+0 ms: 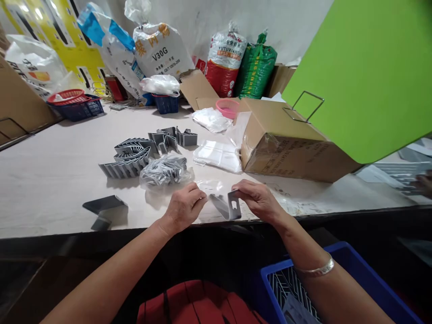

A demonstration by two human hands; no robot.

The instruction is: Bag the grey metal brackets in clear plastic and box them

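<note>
Between my hands, over the table's front edge, is a bent grey metal bracket with a cut-out in one face. My right hand pinches its upper edge. The fingers of my left hand are pressed together close to the bracket's other side; what they hold, if anything, I cannot make out. Clear plastic film shows just beyond the left fingertips. A single V-shaped bracket lies to the left. Behind my left hand sits a bunch of plastic-wrapped brackets, and nested rows of brackets stand beside it.
A stack of white bags lies beside a cardboard box. A green panel rises at right. Filled sacks and baskets line the back. Below the table edge, a blue crate contains brackets. Another person's hand shows far right.
</note>
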